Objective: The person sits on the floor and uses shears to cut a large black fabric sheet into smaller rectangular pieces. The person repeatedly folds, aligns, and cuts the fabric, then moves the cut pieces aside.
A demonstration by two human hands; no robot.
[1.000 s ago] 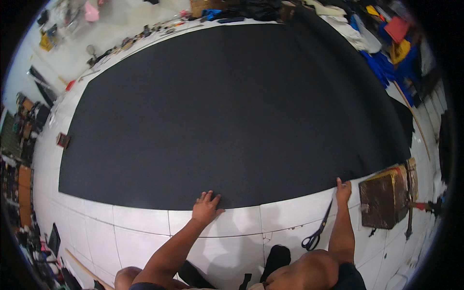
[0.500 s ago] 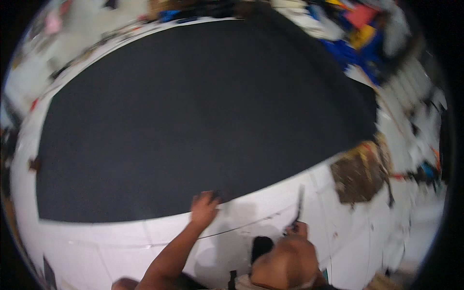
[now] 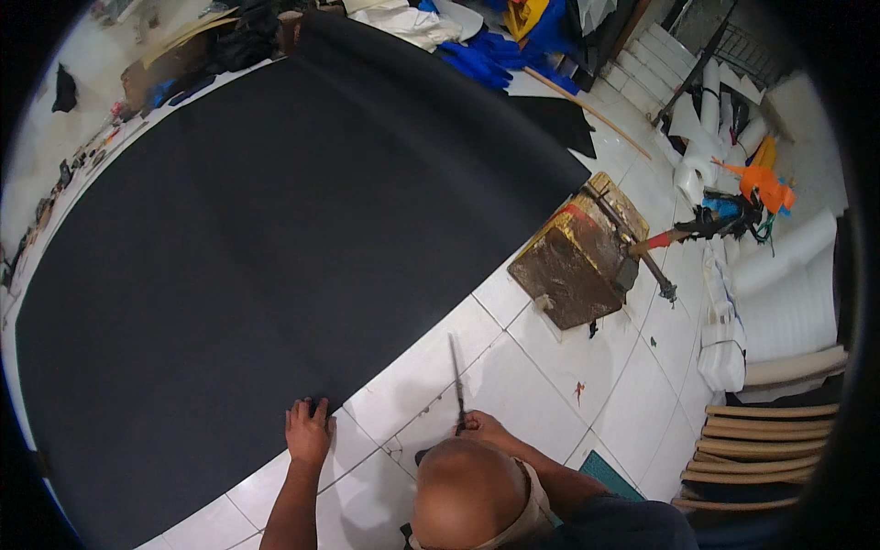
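Observation:
A large black sheet (image 3: 229, 275) is spread over the floor, its far right side raised in a long fold. My left hand (image 3: 309, 433) lies on the sheet's near edge with its fingers apart; a small dark shape by the fingertips is too unclear to name. To the right, my right hand (image 3: 486, 428) grips the dark handle of a long thin-bladed tool (image 3: 456, 371). The blade points away from me, above the white tiles and apart from the sheet. Whether it has one blade or two, I cannot tell. My bent knee (image 3: 467, 495) partly hides the right wrist.
A worn brown block (image 3: 573, 275) with a metal bar and a red-handled tool on it stands at the sheet's right corner. White rolls (image 3: 788, 293) and a stack of tan-edged strips (image 3: 761, 458) lie farther right. Blue cloth (image 3: 481, 64) is heaped at the back.
The view has turned to the right and sharpened, so the sheet appears farther left and the block closer. My left hand stays on the sheet's edge; my right hand still holds the bladed tool.

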